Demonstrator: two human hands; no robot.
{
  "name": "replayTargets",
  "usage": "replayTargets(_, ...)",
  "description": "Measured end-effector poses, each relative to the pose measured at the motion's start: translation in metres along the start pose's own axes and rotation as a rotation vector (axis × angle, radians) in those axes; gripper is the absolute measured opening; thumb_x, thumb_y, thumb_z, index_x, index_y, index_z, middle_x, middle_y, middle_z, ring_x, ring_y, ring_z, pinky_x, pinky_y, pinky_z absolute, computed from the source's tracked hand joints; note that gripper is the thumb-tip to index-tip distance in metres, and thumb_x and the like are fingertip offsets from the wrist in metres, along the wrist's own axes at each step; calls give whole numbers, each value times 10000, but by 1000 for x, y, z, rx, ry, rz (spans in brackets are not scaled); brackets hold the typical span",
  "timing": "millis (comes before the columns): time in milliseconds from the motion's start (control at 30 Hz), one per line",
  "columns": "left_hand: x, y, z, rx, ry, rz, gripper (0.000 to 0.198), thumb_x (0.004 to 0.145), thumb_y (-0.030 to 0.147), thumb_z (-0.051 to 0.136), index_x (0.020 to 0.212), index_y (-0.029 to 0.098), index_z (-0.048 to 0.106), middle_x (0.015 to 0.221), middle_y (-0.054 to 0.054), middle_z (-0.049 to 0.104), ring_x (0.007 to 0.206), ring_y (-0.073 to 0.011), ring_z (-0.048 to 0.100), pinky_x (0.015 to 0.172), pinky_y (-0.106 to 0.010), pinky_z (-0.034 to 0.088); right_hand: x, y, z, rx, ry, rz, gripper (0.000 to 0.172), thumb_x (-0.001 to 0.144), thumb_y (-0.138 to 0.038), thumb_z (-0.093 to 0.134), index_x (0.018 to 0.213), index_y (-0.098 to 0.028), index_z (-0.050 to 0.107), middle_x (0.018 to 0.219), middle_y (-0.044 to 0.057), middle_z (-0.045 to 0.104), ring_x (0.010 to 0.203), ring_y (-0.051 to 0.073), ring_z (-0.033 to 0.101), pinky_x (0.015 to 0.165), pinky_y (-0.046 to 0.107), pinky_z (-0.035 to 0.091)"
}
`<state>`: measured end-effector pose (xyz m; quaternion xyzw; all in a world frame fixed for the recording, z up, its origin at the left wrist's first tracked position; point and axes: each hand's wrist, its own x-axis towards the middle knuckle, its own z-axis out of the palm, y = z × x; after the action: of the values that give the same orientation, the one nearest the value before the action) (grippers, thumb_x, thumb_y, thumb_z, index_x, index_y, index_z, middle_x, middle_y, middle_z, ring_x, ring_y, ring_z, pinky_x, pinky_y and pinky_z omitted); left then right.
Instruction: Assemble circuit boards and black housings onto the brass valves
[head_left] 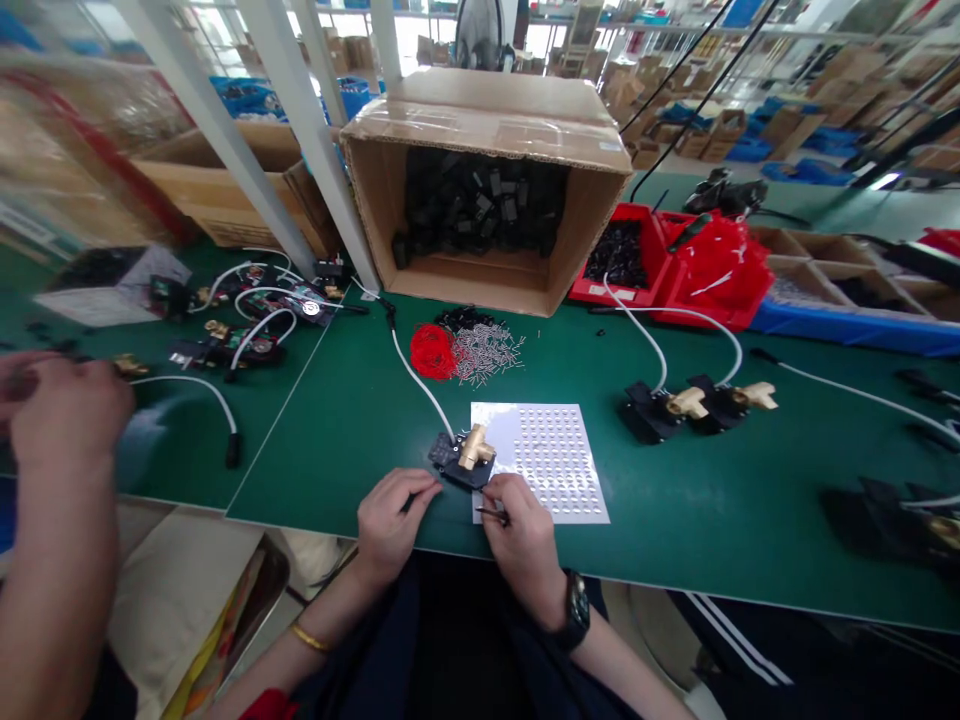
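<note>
In the middle of the near table edge lies a black plastic housing point(471, 474) with a brass tee fitting point(475, 447) on top. A white cable point(417, 378) runs from it up to a black connector. My left hand point(391, 515) is just left of the housing, thumb and fingertips closed together; whatever they pinch is too small to see. My right hand point(523, 530) is at the housing's lower right corner, fingers closed round a slim dark tool point(491, 513). Under that hand lies a white sheet point(495, 425) with rows of small silvery round stickers, its upper left part bare.
Behind lie red rings point(433, 352), small metal pins point(486, 352) and a carton point(480, 290) of black parts. Red bins point(660, 297) stand right. More brass-fitted housings point(651, 412) lie right. Far left, a co-worker's hands point(67, 405) are by similar assemblies.
</note>
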<state>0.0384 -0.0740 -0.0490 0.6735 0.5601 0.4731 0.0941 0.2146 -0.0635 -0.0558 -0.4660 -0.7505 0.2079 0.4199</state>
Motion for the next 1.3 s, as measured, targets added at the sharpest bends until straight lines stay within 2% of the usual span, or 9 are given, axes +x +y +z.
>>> replayTargets(333,12,-9,3,-27,-104,-33,78,804,217,627,742,186,662,751,-12,689,707,-146,637,698,-260,494,-2,6,-2,-33,-39,-42,205,845,-54,426,906,-188,569,864,66,626,806,184,620,728,302,512)
replayTargets(600,27,-13,6,-62,-259,-289,234,709,314,691,548,191,575,562,25,575,546,-132,532,562,-260,407,-10,12,-19,-16,-118,-26,296,887,-137,453,1147,-224,561,1087,91,623,983,203,616,832,332,532)
replayTargets(700,30,-19,3,-113,-198,-377,325,537,313,811,678,187,547,620,52,527,561,-110,479,548,-233,384,5,10,-24,-77,-133,58,553,801,-238,620,1310,-195,410,1249,133,541,1139,277,529,882,400,511)
replayTargets(800,46,-22,-6,-449,-22,-617,512,618,448,746,988,193,498,842,-5,579,571,-91,467,525,-219,388,28,3,-23,-174,-270,125,870,670,-311,750,1387,-160,280,1270,171,519,1099,343,548,809,442,529)
replayTargets(900,77,-21,-13,-962,-83,-939,525,823,590,435,1103,149,472,983,-136,614,473,-70,408,409,-206,338,44,-6,-16,-249,-356,151,762,666,-301,740,1318,-151,375,1081,148,619,887,313,638,695,408,539)
replayTargets(967,100,-14,-9,-1129,-103,-996,473,844,534,451,1054,116,524,872,-129,635,426,-51,347,361,-180,293,47,-9,-11,-264,-334,167,647,677,-289,718,1244,-153,438,998,123,633,803,284,647,651,382,531)
replayTargets(1100,144,33,14,-1026,115,-670,353,790,251,618,1121,147,552,522,63,447,387,-30,291,336,-114,203,45,-9,-11,-165,-181,197,578,659,-271,713,1175,-174,471,989,94,628,838,263,634,688,363,525)
replayTargets(1200,171,96,27,-892,-74,-359,436,837,263,548,1259,170,487,573,46,464,444,-51,387,365,-124,281,51,-7,-37,-13,33,208,560,667,-248,701,1177,-185,477,1044,86,624,930,245,613,780,354,511)
replayTargets(1300,180,152,20,-687,-257,-7,504,798,247,569,1290,215,466,976,-68,600,659,-129,566,495,-221,469,68,3,-89,17,264,212,467,694,-280,687,1123,-178,533,1044,91,634,918,226,612,783,339,509)
